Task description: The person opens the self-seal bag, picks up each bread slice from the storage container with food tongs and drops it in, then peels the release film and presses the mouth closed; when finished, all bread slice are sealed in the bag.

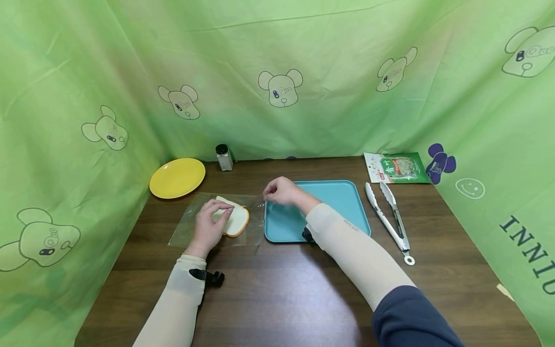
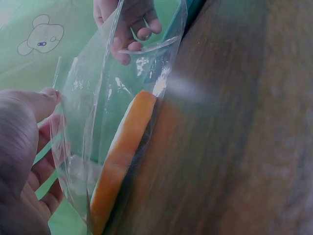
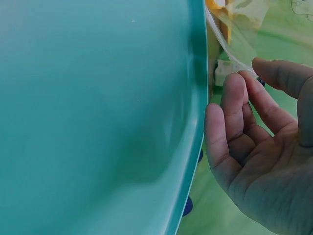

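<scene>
A slice of bread with an orange-brown crust lies inside a clear plastic bag on the table. My left hand is over the bag's middle, thumb and forefinger pinching its upper film beside the bread. In the left wrist view the film rises in a tent above the bread's crust. At the bag's right end, my right hand pinches the edge between thumb and forefinger, its other fingers curled loosely. That hand is above the left rim of the blue tray.
A yellow plate stands at the back left, next to a black-capped shaker jar. Metal tongs lie spread to the right of the tray. Behind them is a green and white packet. Green printed cloth encloses the table.
</scene>
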Demonstrator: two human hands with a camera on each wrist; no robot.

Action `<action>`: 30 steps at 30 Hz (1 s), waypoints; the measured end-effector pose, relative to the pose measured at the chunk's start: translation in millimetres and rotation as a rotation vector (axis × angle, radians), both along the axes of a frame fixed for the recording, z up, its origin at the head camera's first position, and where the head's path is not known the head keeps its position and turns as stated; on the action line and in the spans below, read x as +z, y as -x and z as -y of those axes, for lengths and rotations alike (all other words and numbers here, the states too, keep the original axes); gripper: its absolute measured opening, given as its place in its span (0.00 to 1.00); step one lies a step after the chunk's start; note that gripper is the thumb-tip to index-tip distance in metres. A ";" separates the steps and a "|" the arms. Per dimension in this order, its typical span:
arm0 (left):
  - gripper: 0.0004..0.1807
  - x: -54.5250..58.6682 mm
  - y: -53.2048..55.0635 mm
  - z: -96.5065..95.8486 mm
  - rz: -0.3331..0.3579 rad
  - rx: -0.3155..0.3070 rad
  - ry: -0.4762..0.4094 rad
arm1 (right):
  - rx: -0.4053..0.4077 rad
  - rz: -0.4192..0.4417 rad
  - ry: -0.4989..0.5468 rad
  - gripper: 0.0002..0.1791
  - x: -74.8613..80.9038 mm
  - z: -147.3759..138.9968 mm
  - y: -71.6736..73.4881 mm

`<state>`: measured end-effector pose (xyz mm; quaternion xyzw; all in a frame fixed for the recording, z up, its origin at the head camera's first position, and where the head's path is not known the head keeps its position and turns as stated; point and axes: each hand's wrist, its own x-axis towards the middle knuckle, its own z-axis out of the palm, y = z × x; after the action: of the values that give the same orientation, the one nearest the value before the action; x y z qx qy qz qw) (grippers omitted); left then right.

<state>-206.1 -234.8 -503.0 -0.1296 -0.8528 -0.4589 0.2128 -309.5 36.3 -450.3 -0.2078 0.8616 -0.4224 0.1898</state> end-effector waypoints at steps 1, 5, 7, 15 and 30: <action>0.05 0.0 0.0 0.0 0.001 0.000 0.003 | -0.004 0.000 0.001 0.06 -0.8 0.4 0.5; 0.05 0.8 -0.8 0.0 -0.006 -0.001 0.020 | -0.010 -0.018 -0.005 0.06 -2.6 2.0 2.4; 0.05 1.5 -1.2 -0.4 -0.005 -0.002 0.024 | -0.013 -0.032 -0.012 0.06 -3.0 2.6 2.9; 0.05 2.9 0.1 -0.8 0.013 -0.009 0.043 | -0.040 -0.033 -0.010 0.07 -2.2 3.5 2.2; 0.04 -0.6 2.6 0.8 0.020 -0.023 0.074 | -0.040 -0.037 0.007 0.08 -0.9 5.5 -0.6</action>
<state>-208.7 -235.6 -503.6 -0.1423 -0.8697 -0.4309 0.1940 -308.9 30.8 -451.2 -0.1990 0.8676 -0.4250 0.1645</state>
